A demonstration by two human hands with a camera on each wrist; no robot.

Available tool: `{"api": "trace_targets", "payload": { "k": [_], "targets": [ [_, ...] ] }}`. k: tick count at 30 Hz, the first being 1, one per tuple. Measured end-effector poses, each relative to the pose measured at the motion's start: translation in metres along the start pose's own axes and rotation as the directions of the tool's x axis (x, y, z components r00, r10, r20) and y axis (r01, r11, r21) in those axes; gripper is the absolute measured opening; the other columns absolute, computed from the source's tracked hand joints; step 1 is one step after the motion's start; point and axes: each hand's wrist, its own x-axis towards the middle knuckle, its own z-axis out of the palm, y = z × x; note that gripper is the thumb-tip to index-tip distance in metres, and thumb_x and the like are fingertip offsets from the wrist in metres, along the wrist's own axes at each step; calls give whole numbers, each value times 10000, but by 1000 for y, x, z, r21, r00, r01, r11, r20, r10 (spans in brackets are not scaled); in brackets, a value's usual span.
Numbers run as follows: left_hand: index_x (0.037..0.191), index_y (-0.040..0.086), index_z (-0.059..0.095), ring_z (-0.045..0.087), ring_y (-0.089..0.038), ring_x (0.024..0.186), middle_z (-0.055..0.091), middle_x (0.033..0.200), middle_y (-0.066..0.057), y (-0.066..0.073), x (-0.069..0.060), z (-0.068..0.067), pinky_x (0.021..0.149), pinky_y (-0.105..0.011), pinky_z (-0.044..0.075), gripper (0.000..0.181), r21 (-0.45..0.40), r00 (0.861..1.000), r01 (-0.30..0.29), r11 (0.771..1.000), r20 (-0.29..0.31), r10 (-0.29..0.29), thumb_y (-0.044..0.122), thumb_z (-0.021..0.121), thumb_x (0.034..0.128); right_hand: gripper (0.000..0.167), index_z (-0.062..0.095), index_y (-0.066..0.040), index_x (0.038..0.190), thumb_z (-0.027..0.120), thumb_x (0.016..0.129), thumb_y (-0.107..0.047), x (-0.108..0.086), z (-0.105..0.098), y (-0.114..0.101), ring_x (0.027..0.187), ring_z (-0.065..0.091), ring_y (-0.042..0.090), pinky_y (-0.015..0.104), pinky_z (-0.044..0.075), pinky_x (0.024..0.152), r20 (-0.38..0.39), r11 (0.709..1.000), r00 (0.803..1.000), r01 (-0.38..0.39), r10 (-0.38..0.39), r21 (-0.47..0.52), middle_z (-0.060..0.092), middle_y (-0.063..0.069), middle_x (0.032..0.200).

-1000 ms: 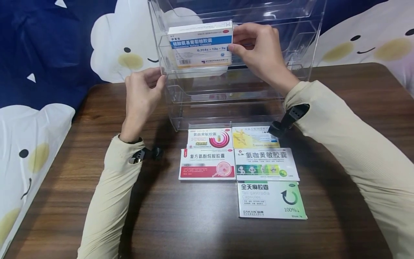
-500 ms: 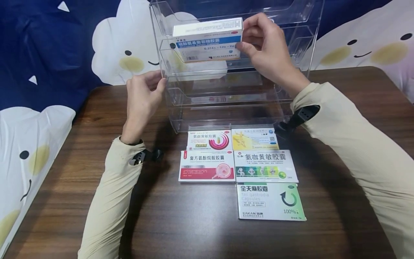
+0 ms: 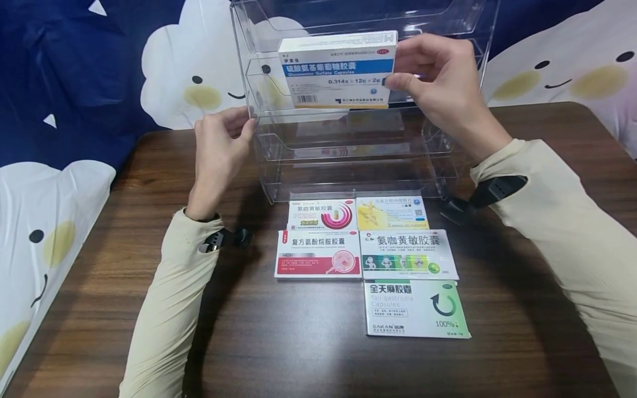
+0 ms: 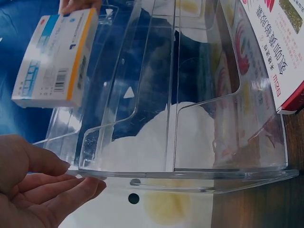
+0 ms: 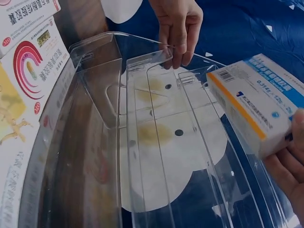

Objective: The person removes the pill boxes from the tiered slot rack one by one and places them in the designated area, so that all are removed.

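My right hand (image 3: 443, 83) grips the right end of a white medicine box (image 3: 338, 69) with a blue band and a thin orange edge. The box is held upright in front of the upper tiers of a clear plastic display rack (image 3: 348, 152). In the right wrist view the box (image 5: 256, 99) looks apart from the rack's tiers. My left hand (image 3: 221, 152) pinches the left side panel of the rack between thumb and fingers. That panel's edge passes between the thumb and fingers of the left hand (image 4: 45, 183) in the left wrist view.
Several medicine boxes lie flat before the rack: a pink-swirl one (image 3: 320, 214), a yellow one (image 3: 392, 213), a red-and-white one (image 3: 318, 254), a white one with a green strip (image 3: 409, 254), and a green-and-white one (image 3: 417, 308). Beneath is a dark wooden table (image 3: 278, 348); a cloud-print cloth (image 3: 64, 72) hangs behind.
The right hand has moved rightward with the blue-banded box, which now looks larger and nearer. It tilted briefly midway. The left hand has stayed on the rack's side.
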Motion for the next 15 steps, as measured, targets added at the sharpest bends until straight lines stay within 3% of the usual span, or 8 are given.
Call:
{"api": "trace_targets", "payload": {
  "k": [11,15],
  "targets": [
    [1147,-6,689,682,-200,1016,693,1101,-149,2,1,3,881,-260,548,257,-7,1000,-6,1000,4,6,104,613,928,237,707,15,1008,740,784,87,-20,-8,2,832,695,20,155,554,769,11,994,1000,12,-13,108,746,-11,947],
    [1157,-8,682,681,-206,1018,689,1108,-154,3,1,2,876,-255,550,263,-12,1000,-4,1000,15,5,100,614,927,233,709,17,950,722,762,154,-36,-5,-3,789,708,62,148,560,707,40,965,999,-22,12,260,747,-27,889]
  ]
}}
